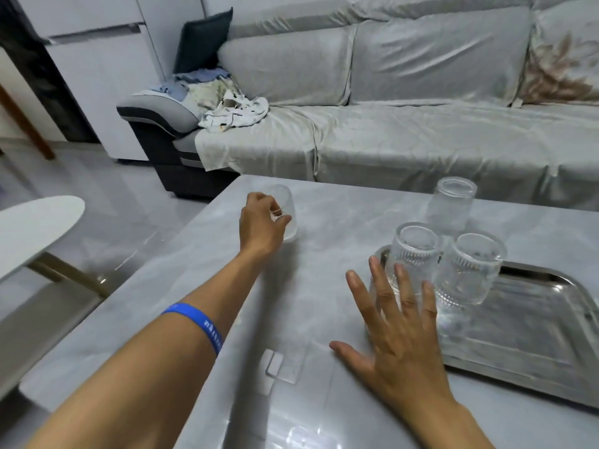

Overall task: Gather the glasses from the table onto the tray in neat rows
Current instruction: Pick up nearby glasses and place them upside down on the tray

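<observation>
My left hand [262,223] reaches across the grey marble table [324,270] and is closed around a clear smooth glass [287,209] near the table's far left edge. A steel tray [531,322] lies at the right. Two ribbed clear glasses [413,254] [466,270] stand side by side on the tray's far left part. A third ribbed glass [450,205] stands on the table just behind the tray. My right hand [395,319] hovers flat with fingers spread, in front of the left ribbed glass, holding nothing.
A grey sofa [389,124] with crumpled cloths [227,105] runs along the far side of the table. A white oval side table [35,231] stands at the left over the tiled floor. A white cabinet [103,76] is at the back left.
</observation>
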The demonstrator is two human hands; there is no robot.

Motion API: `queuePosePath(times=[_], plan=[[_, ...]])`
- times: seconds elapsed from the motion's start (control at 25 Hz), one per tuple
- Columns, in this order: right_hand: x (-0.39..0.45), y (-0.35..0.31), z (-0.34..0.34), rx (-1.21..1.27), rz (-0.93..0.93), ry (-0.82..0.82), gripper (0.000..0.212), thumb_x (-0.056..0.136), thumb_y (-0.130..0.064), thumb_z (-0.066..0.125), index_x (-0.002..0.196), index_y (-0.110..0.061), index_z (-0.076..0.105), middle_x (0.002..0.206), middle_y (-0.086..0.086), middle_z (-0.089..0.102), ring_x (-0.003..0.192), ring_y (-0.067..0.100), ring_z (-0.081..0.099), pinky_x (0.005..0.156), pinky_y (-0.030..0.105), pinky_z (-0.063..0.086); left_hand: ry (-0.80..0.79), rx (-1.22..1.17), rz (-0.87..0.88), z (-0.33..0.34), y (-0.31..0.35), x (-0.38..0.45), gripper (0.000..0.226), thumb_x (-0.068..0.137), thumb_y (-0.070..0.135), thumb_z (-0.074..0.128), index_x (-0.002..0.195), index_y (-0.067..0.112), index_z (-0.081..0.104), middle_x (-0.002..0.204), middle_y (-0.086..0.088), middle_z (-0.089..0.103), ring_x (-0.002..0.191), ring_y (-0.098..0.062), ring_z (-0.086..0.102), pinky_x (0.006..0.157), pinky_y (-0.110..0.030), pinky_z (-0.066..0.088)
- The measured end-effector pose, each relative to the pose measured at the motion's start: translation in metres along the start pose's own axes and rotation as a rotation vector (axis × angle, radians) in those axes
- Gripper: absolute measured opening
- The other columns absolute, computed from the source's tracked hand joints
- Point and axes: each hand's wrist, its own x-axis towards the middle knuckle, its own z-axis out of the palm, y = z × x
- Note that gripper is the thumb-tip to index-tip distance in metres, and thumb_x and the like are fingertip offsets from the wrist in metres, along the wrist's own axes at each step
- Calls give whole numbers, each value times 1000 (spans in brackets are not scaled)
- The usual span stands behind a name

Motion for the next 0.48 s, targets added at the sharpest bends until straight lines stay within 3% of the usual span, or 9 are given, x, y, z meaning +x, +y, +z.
queuePosePath(times=[0.12,0.2,0.28,0.36,0.48], plan=[[5,-5,-18,306,185,64,100,75,-52,72,154,-29,15,163,4,17,150,24,10,119,43,10,44,-87,172,-20,28,-41,22,75,20,79,73,12,58,119,-1,51,99,-22,58,74,-27,39],[9,-15,-38,727,508,177,87,78,-40,77,148,-36,26,158,-3,31,141,14,33,113,34,29,30,-127,351,-36,58,-77,21,74,21,81,74,13,61,121,-2,53,102,-20,59,73,-28,43],[19,-19,-63,1229,938,223,61,82,-42,72,135,-39,41,141,-1,52,113,14,60,92,35,50,1,-146,558,-50,89,-113,19,75,20,81,77,15,62,123,-5,55,97,-22,60,70,-29,49],[24,-9,-91,1715,1276,45,55,83,-55,65,129,-29,51,122,11,65,96,29,69,84,46,56,-73,-179,737,-63,119,-148,15,78,15,77,80,14,62,125,-10,56,96,-26,61,67,-33,54],[14,14,-132,2032,1288,-148,68,81,-66,57,131,-21,56,116,18,68,95,38,68,82,51,54,-160,-129,1001,-67,153,-191,5,81,4,66,78,6,63,125,-21,58,112,-35,58,71,-43,58]])
